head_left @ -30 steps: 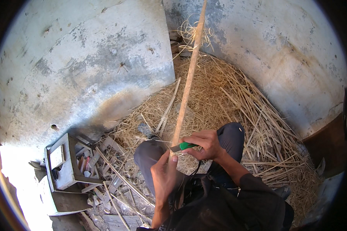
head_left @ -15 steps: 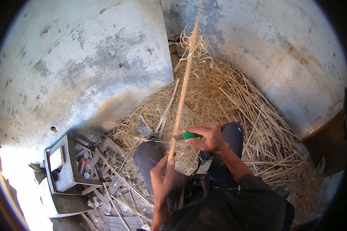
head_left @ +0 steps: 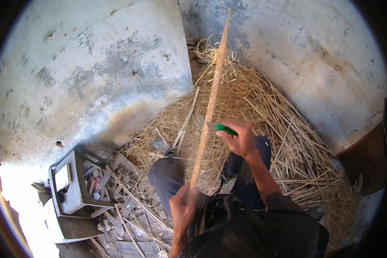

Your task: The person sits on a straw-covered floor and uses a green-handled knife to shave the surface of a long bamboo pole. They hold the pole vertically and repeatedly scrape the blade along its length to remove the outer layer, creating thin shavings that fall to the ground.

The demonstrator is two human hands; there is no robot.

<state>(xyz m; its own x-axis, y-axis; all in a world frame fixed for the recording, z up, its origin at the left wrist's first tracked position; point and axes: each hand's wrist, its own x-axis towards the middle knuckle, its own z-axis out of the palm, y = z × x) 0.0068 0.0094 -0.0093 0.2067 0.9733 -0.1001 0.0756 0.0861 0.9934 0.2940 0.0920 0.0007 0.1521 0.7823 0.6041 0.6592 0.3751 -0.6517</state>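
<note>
My left hand (head_left: 182,207) is closed around the near end of a long, flat tan strip of bamboo or wood (head_left: 212,98). The strip slants up and away, narrowing at its far tip over the wall. In my right hand (head_left: 241,141) is a knife with a green handle (head_left: 226,129). Its short blade points left and meets the strip's right edge about a third of the way up; how deep it bites cannot be made out. Both hands are above my bent knees, the knife hand farther out than the left.
Straw-like shavings (head_left: 241,92) and loose thin strips (head_left: 296,137) cover the floor ahead and to the right. Curled shavings (head_left: 210,53) lie in the far corner between two stained pale walls (head_left: 116,56). At left, a worn box-like frame (head_left: 79,189) holds scraps.
My right hand has moved away from me along the strip with the knife. The strip has slid back toward me with my left hand, bringing its far tip into view.
</note>
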